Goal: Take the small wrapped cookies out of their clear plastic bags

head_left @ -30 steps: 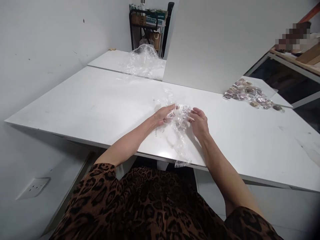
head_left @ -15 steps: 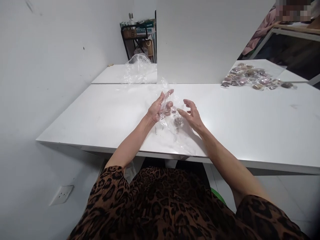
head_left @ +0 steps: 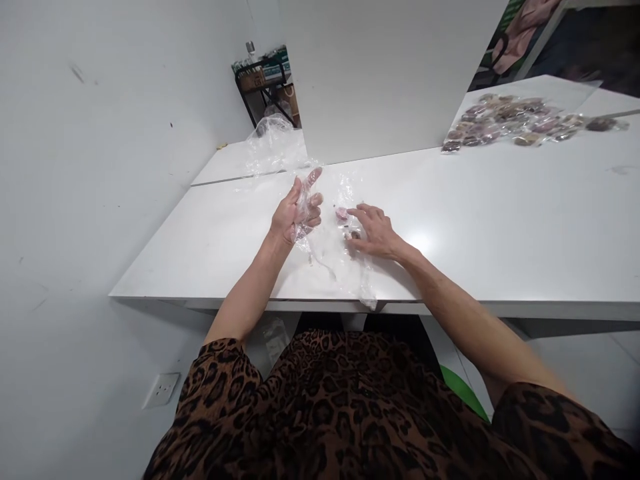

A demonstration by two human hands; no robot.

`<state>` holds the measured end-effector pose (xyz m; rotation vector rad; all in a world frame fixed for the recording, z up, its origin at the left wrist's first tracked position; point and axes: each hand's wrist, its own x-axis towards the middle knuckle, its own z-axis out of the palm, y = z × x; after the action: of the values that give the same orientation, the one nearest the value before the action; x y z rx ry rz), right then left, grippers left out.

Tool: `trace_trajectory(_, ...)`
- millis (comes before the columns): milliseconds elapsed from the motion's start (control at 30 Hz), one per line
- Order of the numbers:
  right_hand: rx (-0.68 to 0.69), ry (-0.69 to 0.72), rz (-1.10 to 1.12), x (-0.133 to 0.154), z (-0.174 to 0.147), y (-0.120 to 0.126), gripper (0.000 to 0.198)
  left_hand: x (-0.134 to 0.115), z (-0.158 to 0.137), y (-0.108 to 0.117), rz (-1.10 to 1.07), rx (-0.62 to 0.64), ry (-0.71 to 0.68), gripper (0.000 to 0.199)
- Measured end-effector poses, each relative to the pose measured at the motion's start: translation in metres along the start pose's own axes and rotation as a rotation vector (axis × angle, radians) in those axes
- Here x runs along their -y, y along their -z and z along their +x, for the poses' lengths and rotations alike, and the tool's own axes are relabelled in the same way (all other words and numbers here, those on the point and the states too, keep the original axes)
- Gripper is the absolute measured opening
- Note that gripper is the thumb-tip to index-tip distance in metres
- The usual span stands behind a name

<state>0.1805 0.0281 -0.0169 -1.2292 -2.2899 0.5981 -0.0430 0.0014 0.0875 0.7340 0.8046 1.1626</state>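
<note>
A: ok going left to right, what's over on the left?

B: There's a clear plastic bag point(head_left: 273, 143) at the back, past the seam in the white surface point(head_left: 200, 253). Closer in is the left hand point(head_left: 286, 217) with clear film point(head_left: 301, 230) bunched across the palm. Thumb and forefinger stand apart, lower fingers half curled. Honestly can't tell if that grip is really clamped on the film or it's just draped there.

A: and the small stuff in the middle?

B: Two bits on the surface. A pinkish piece point(head_left: 341, 213) right at the fingertips of the right hand point(head_left: 377, 235), and a brown piece point(head_left: 355, 235) between its thumb and fingers. That grip is spread, thumb well away from the fingers, nothing clamped that I can see. There's also a crinkly wrapper point(head_left: 347, 187) just behind, and a clear strip point(head_left: 368, 293) reaching the front edge.

A: so how far along would you say?

B: Far right, past the upright white board point(head_left: 385, 73), there's a heap of plastic-wrapped pieces point(head_left: 515, 123), brown and pinkish. My read: those look dealt with. The two by the right hand sit well apart from the heap, so I'd call them mid-step. Whether they're wrapped or bare is too small to tell, and no clue how many are left overall.
</note>
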Motion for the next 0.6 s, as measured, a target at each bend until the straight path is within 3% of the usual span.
trace_trajectory(167,-0.192,-0.111,0.034,-0.019,-0.011,0.008,0.049,-0.003,-0.008,0.003,0.006,-0.028,-0.019,0.05)
trace_trajectory(233,-0.274,-0.087,0.049,-0.026,-0.016,0.009,0.042,-0.003,-0.009,0.006,-0.005,-0.036,-0.011,0.05)
trace_trajectory(300,-0.238,0.014,0.052,-0.024,-0.021,0.007,0.042,-0.002,-0.01,0.008,-0.025,-0.039,0.001,0.05)
trace_trajectory(367,-0.1,0.126,0.041,-0.016,-0.023,0.0,0.047,0.0,-0.009,0.01,-0.048,-0.032,0.011,0.05)
trace_trajectory(467,0.034,0.189,-0.003,-0.002,-0.023,-0.011,0.05,0.002,-0.01,0.01,-0.058,-0.023,0.017,0.049)
trace_trajectory(600,-0.043,0.117,-0.024,0.0,-0.02,-0.015,0.043,-0.002,-0.014,0.01,-0.051,-0.038,0.006,0.047)
